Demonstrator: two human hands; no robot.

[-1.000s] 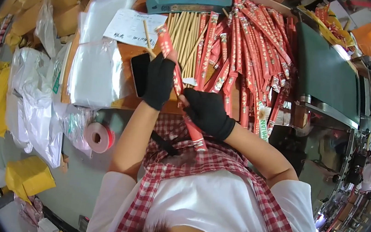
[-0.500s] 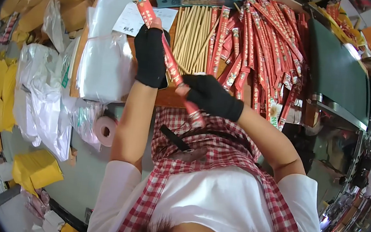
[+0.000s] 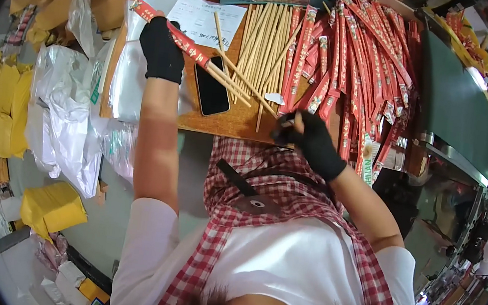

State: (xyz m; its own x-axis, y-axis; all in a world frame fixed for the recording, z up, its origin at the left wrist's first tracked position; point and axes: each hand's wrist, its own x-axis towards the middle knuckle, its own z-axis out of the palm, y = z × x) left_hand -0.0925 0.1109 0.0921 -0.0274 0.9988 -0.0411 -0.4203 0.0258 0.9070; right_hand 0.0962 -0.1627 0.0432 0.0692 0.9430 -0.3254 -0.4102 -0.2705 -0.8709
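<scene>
Chopsticks (image 3: 229,82) jutted from a red paper sleeve (image 3: 191,49); left hand (image 3: 163,51) gripped it mid-length, seemingly steadying it. Right hand (image 3: 311,137) curled, grasp unclear.

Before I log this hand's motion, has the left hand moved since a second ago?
Yes, leftward: the left hand, which partly covered the phone then, is now left of it.

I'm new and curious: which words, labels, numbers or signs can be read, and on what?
I won't copy wording, only place it.
Held red sleeve: pale print.
Paper sheet: dark handwriting; finer print too small to read.
Piled red sleeves: print mostly too small.
White strip: large green letters.
</scene>
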